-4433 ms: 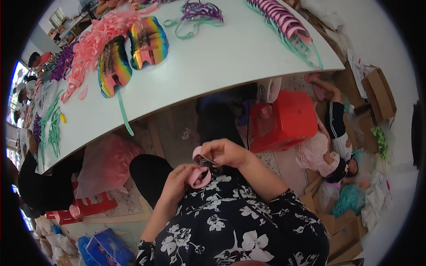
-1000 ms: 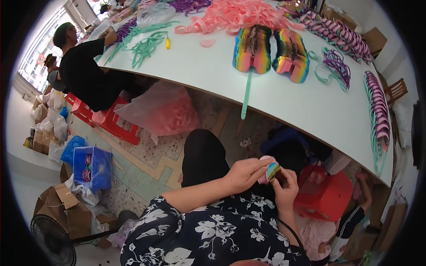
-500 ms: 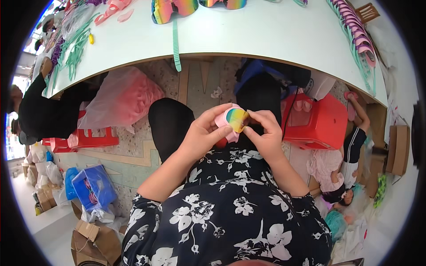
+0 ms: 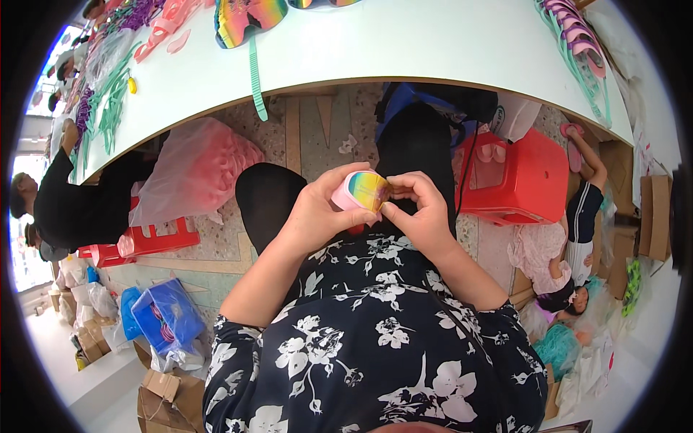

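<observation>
Just above the person's lap, in front of the desk [image 4: 404, 54], the left hand [image 4: 315, 205] is clamped around the left side of a pink rim [image 4: 340, 198], its thumb lying along the lower edge. Set against that rim is a curved rainbow lens [image 4: 366, 187], its shiny face turned up. The right hand [image 4: 420, 209] meets the piece at its other end, thumb below and fingertips above, pinched in close at the edge; whether they grip the lens, the rim or both is too small to tell. The two hands are near each other, with the piece held between them, off the desk. The step in hand looks like seating the lens against the pink rim, with the work at the right-hand end. The next move seems to call for a steady hold from the left hand while the right thumb presses along that edge, lightly enough not to bend or smudge the lens. On the desk, rainbow goggles [image 4: 249, 22] lie partly cut off by the top of the view, with a green strap [image 4: 256, 83] hanging over the front edge. A clear bag of pink pieces [image 4: 206, 162] sits left of the knees, and a red stool [image 4: 535, 177] stands to the right.
</observation>
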`<move>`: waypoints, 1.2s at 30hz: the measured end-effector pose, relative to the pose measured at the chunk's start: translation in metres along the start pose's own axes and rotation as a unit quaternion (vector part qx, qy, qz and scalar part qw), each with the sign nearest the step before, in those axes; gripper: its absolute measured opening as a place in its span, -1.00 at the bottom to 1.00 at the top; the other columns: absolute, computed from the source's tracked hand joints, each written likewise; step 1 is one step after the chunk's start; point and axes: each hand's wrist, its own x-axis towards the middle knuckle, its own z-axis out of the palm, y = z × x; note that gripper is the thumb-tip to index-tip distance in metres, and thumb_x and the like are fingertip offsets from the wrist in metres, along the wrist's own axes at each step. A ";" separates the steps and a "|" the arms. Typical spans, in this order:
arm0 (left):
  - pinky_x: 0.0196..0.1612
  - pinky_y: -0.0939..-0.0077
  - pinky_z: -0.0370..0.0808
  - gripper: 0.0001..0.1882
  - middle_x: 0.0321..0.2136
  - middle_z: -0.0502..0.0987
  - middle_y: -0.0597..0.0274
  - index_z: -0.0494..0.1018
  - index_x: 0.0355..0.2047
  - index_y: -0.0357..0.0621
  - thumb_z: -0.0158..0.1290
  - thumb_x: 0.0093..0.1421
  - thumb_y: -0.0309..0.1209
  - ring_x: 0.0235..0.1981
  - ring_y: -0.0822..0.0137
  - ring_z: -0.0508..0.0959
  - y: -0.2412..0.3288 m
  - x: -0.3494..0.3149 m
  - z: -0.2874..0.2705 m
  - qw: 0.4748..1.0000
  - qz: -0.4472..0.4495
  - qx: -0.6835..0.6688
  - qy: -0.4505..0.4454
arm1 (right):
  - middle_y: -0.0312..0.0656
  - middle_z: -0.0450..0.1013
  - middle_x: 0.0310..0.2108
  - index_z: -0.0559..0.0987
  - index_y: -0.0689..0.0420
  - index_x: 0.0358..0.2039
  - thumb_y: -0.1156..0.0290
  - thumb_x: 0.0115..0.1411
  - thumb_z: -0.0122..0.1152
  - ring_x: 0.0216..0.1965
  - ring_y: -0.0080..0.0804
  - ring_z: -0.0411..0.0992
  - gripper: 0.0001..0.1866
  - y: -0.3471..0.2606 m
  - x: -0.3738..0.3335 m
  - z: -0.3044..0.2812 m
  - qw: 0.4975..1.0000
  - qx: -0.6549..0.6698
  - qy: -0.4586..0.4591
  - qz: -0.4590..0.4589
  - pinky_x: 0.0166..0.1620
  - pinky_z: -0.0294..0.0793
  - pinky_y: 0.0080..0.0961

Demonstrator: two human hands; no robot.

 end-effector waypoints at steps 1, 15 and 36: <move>-0.11 0.55 0.57 -0.28 -0.10 0.57 0.20 0.39 0.16 -0.27 0.41 -0.02 -0.45 -0.17 0.48 0.58 -0.003 0.001 0.000 1.000 0.011 -0.008 0.000 | -0.18 0.38 -0.09 0.50 0.25 -0.01 0.66 0.08 0.34 -0.09 -0.47 0.46 -0.57 0.001 0.000 -0.001 1.000 -0.003 -0.009 -0.003 0.03 0.50 -0.53; 0.09 0.45 0.46 -0.29 0.03 0.54 0.15 0.43 0.13 -0.25 0.44 -0.05 -0.41 0.01 0.39 0.53 0.002 0.003 -0.004 0.990 0.080 0.111 -0.027 | -0.15 0.39 -0.11 0.53 0.30 -0.07 0.69 0.08 0.33 -0.07 -0.41 0.48 -0.63 -0.004 0.000 -0.005 0.999 0.034 -0.019 -0.001 0.03 0.53 -0.49; 0.02 0.51 0.48 -0.35 -0.11 0.58 0.21 0.49 0.00 -0.28 0.48 -0.10 -0.36 -0.10 0.43 0.55 0.014 0.002 -0.007 0.989 0.038 0.140 -0.027 | -0.16 0.41 -0.11 0.56 0.30 -0.09 0.69 0.06 0.34 -0.08 -0.43 0.50 -0.64 -0.005 0.004 -0.007 0.999 0.014 -0.035 -0.001 0.05 0.52 -0.51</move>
